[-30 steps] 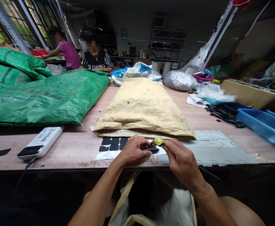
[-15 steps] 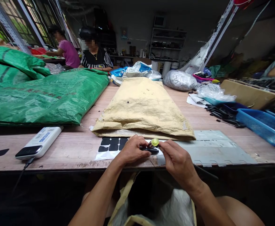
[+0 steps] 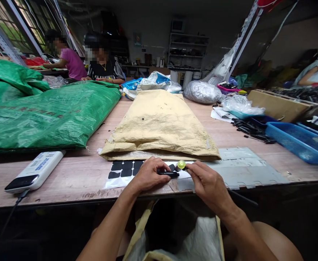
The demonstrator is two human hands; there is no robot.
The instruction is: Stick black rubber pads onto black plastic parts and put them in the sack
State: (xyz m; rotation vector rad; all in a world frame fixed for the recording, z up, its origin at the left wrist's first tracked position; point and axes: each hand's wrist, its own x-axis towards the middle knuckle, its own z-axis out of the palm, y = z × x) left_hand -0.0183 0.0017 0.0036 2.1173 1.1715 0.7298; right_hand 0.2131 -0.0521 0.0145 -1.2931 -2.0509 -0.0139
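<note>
Table (image 3: pixel 79 174): one; step judged as close two-handed fingertip work at its near edge, next move calling for a steady left pinch and light right fingertips.
Green sack (image 3: pixel 52 119): one large, perhaps more folded behind.
Beige sacks (image 3: pixel 161 119): two, one flat on the table, one open below its edge.
Hands: two; left hand (image 3: pixel 149 174) pinching the black pen-like piece (image 3: pixel 171 174), right hand (image 3: pixel 207 179) apparently pinching the yellow-green-topped piece (image 3: pixel 181 165), contact partly hidden.
White sheet (image 3: pixel 118 181): one.
Black patches (image 3: pixel 124 173): six or more, some hidden.
Black pen-like piece: one, over the sheet.
Yellow-green-topped piece: one, between both hands.
</note>
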